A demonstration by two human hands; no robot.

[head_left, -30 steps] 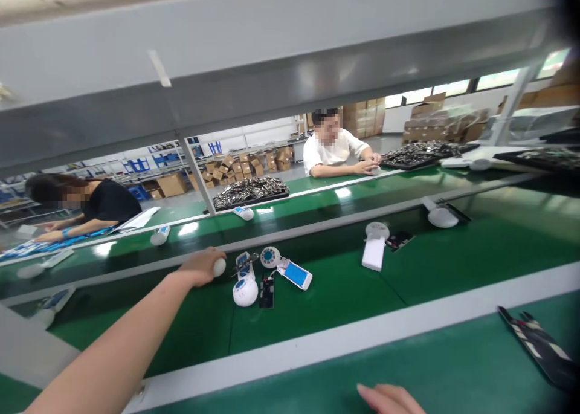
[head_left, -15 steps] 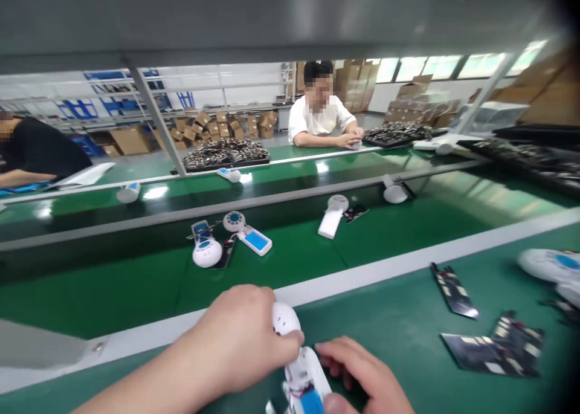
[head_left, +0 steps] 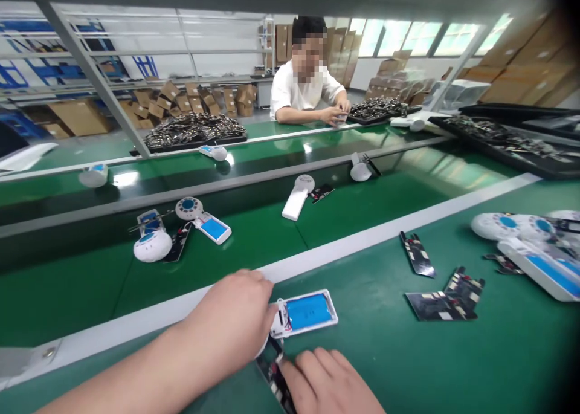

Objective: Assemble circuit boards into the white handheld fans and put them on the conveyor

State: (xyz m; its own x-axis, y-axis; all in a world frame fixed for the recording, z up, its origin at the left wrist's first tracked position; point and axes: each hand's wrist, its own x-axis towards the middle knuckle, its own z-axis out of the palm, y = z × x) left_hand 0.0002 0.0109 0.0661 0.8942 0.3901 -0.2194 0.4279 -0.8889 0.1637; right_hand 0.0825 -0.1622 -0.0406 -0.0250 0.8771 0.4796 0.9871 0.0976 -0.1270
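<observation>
In the head view, my left hand (head_left: 238, 317) is wrapped around the round end of a white handheld device, which it mostly hides. The device's open rectangular body (head_left: 309, 312) sticks out to the right, with a blue battery-like block face up inside. My right hand (head_left: 333, 381) lies just below, its fingers closed on the edge of a black circuit panel (head_left: 274, 375). That panel reaches up to the device near my left fingers; whether a wire joins them I cannot tell. More black panels (head_left: 417, 254) lie on the green bench to the right.
Several white devices (head_left: 539, 266) are piled at the right. Others (head_left: 211, 226) lie on the green conveyor beyond a pale rail (head_left: 362, 245). Black trays heaped with small parts (head_left: 194, 130) stand across the line, where a co-worker (head_left: 303, 87) sits. A grey shelf hangs overhead.
The device has been turned, so its body now points right with the blue block facing up. My right hand has moved from the body to the black panel. The view has shifted.
</observation>
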